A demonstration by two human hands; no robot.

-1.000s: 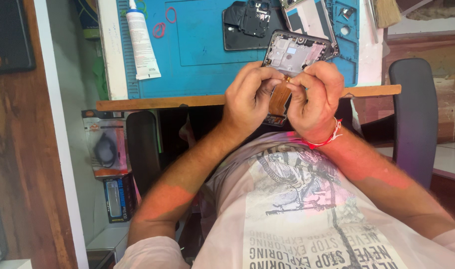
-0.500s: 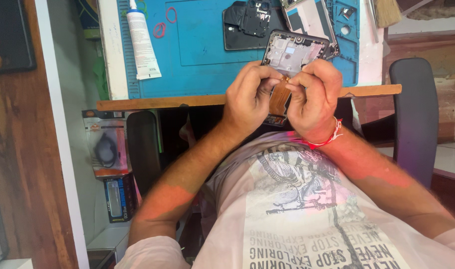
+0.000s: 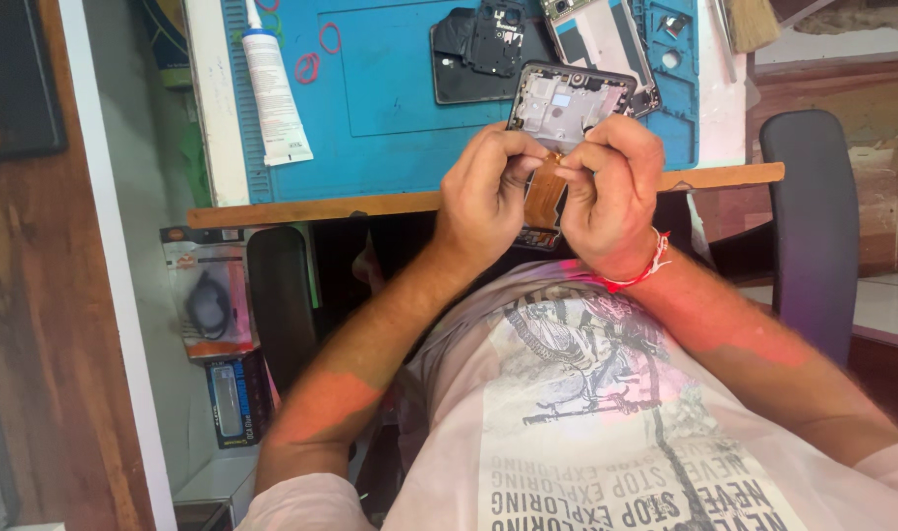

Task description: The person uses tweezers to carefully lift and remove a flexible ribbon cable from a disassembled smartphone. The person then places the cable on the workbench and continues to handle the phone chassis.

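- One opened phone [image 3: 565, 103] held over the near edge of the blue mat [image 3: 390, 108]; left hand [image 3: 488, 192] and right hand [image 3: 611, 197] both pinch its lower part, fingertips closed on a copper-coloured strip [image 3: 545, 192]
- Two more phone parts lie on the mat beyond it: a dark board [image 3: 483, 49] and a pale frame [image 3: 601, 34], cut off at the top
- One white tube [image 3: 275, 98] at the mat's left; three red rubber bands [image 3: 307, 67] beside it
- The phone's lower end is hidden by the hands
- The counter [image 3: 311, 208] edge runs under the mat
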